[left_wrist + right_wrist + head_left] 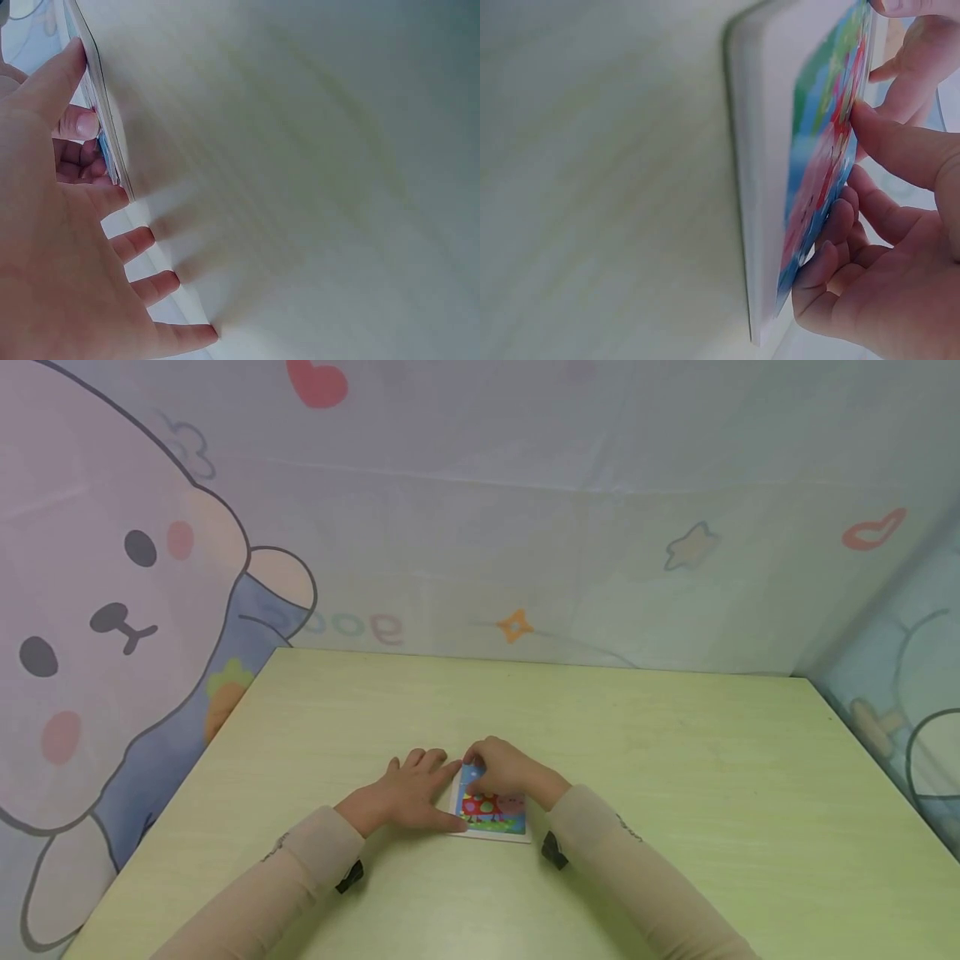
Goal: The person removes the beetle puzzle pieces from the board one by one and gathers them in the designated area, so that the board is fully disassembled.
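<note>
A small square picture board [491,837] with a pale border lies on the table, its picture [817,172] showing a red, spotted, pink-faced creature on blue and green. My left hand [412,797] is spread at its left side. The thumb lies on the lower-left border, the index fingertip meets the upper-left corner, and the other fingertips rest on the table. Over the upper part of the picture is my right hand [506,772], fingers curled and thumb tip on the picture. Whether it pinches a loose piece, I cannot tell.
The pale yellow-green table [675,777] stretches out around the board. Behind it hangs a printed cloth [600,560] with a large cartoon bear at the left. Dark straps [553,852] show under both wrists.
</note>
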`<action>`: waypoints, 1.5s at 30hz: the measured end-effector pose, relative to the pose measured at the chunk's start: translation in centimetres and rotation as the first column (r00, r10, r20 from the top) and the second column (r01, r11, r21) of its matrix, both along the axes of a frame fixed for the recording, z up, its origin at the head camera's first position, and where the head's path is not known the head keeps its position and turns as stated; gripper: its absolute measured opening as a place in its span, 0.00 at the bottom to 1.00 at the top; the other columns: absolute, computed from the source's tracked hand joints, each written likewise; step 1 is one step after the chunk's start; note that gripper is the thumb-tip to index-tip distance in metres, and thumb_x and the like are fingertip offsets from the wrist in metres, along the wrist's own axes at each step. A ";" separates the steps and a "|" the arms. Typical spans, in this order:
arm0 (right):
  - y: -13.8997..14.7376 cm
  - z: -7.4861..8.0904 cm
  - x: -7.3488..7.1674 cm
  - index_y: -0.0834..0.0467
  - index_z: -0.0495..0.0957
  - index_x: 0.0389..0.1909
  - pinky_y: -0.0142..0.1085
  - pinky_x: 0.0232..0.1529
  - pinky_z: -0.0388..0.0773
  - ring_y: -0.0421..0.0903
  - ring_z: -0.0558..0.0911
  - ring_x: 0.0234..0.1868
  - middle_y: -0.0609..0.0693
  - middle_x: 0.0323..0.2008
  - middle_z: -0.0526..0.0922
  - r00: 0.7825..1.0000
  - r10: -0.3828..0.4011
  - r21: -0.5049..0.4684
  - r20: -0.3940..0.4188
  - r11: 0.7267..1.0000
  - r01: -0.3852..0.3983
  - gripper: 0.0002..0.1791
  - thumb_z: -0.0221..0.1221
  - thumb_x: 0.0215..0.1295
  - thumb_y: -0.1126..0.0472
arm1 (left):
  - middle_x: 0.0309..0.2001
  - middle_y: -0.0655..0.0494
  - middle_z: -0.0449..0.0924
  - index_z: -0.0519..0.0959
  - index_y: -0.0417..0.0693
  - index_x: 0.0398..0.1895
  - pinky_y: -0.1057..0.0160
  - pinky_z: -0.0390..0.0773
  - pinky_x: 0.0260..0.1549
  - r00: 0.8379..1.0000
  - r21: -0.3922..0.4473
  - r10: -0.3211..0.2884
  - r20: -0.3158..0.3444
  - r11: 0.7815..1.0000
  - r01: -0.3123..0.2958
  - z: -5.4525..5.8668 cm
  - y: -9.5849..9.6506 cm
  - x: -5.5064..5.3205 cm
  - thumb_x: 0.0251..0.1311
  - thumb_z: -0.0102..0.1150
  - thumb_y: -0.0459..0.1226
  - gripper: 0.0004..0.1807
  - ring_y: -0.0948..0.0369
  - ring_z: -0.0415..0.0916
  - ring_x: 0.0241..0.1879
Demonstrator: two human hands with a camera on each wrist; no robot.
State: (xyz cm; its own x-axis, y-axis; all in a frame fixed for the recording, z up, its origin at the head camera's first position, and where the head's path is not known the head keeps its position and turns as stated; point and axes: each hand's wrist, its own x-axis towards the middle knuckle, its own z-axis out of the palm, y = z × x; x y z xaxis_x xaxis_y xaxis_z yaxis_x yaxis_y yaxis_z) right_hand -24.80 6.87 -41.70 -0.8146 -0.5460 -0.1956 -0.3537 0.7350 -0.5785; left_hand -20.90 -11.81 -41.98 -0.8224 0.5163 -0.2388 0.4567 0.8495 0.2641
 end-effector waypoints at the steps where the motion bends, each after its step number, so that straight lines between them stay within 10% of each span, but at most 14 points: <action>1: 0.0 0.0 0.0 0.64 0.77 0.49 0.41 0.49 0.74 0.46 0.74 0.42 0.52 0.42 0.77 1.000 0.003 0.000 -0.002 1.000 -0.003 0.20 0.68 0.57 0.63 | 0.71 0.45 0.53 0.57 0.50 0.74 0.30 0.52 0.59 1.000 0.001 0.000 0.001 1.000 0.000 0.0 0.0 0.0 0.53 0.58 0.65 0.50 0.43 0.50 0.69; 45: 2.3 0.6 0.4 0.55 0.78 0.46 0.36 0.42 0.75 0.44 0.76 0.36 0.51 0.38 0.80 0.999 -0.038 -0.210 0.012 0.977 0.040 0.12 0.56 0.65 0.70 | 0.72 0.47 0.53 0.57 0.51 0.74 0.31 0.52 0.61 0.999 -0.017 0.029 0.015 0.999 -0.029 0.3 0.3 0.4 0.52 0.59 0.66 0.51 0.44 0.49 0.70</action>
